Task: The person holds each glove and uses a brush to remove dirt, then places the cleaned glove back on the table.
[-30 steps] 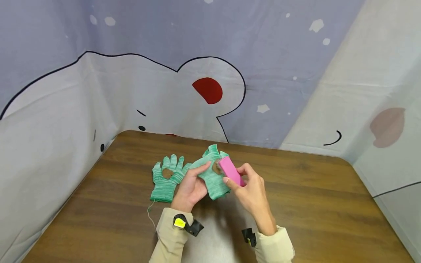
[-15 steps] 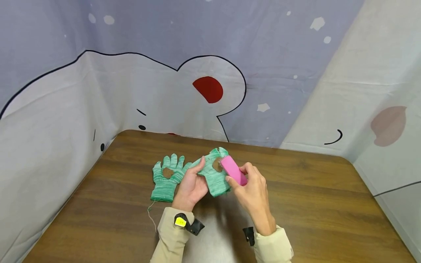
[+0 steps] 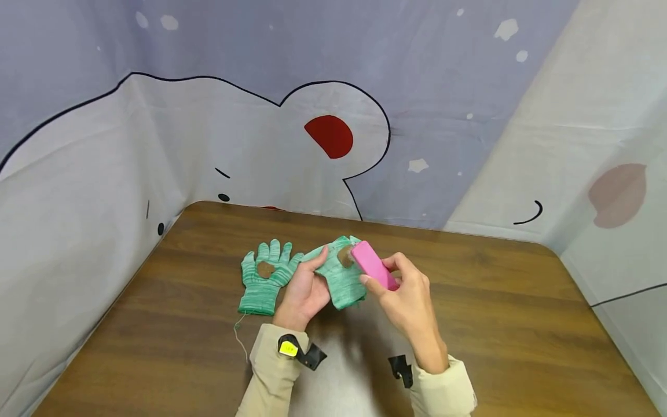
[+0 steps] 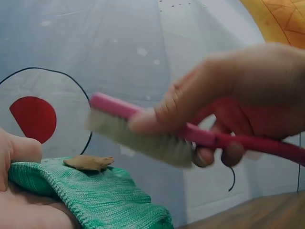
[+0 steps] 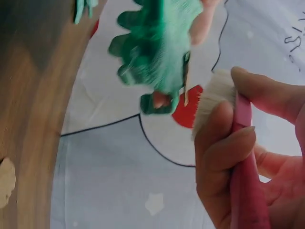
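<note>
Pinching a pink bristle brush (image 3: 372, 265) in curled right hand (image 3: 410, 294), plus gripping a green knit glove (image 3: 340, 285) under thumb of left hand (image 3: 304, 292), lol.

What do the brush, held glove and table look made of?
Brush: smooth pink body, likely plastic; pale bristles, natural or synthetic unclear. Held glove: matte knitted yarn, stitches visible; fibre unclear. Table: brown grain, slight sheen; wood or laminate, can't tell.

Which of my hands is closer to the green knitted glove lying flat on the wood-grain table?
Left. Your left hand is just right of the flat green knitted glove; your right hand, holding the pink pale-bristled brush, is farther right.
</note>
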{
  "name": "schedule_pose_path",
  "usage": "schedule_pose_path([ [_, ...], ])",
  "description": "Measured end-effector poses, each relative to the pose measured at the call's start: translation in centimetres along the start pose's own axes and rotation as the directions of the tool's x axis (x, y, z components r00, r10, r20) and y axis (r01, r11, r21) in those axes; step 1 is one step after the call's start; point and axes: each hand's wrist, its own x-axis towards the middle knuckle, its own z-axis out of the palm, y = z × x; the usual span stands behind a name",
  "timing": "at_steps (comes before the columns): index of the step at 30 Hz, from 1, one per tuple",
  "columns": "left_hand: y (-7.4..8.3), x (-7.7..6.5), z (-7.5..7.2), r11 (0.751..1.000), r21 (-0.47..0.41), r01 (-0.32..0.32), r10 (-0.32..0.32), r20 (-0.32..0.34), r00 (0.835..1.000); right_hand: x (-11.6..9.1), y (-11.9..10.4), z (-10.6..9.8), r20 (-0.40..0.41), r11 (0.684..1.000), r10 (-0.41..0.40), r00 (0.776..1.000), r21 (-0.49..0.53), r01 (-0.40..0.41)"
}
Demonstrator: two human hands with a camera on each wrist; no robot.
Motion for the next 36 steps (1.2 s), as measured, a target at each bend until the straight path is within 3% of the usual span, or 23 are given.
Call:
schedule_pose_path([
  [3,0.0,0.0,0.2,0.999,0.037,0.001,-0.001,0.0,1.0,-0.1,-0.2,0.6,-0.003,0.997,-0.074,0.997,0.017,0.074],
  [8,-0.1,-0.2,0.4,0.999,0.054,0.003,-0.002,-0.014,1.0,-0.4,0.2,1.9,-0.015,0.986,-0.152,0.988,-0.07,0.151],
  [14,-0.2,-0.7,0.3,1.0,0.002,0.005,-0.005,0.011,1.0,-0.7,0.4,2.0,-0.018,0.989,-0.109,0.994,-0.104,0.106],
  [22,-0.1,-0.5,0.3,1.0,0.001,-0.003,0.003,0.032,0.999,-0.3,0.5,1.4,0.027,0.995,0.018,0.999,-0.095,-0.015],
  [36,0.4,-0.2,0.1,1.0,-0.006,-0.029,0.029,0.008,1.0,0.3,1.0,0.6,0.043,0.995,0.014,0.999,-0.099,-0.01],
])
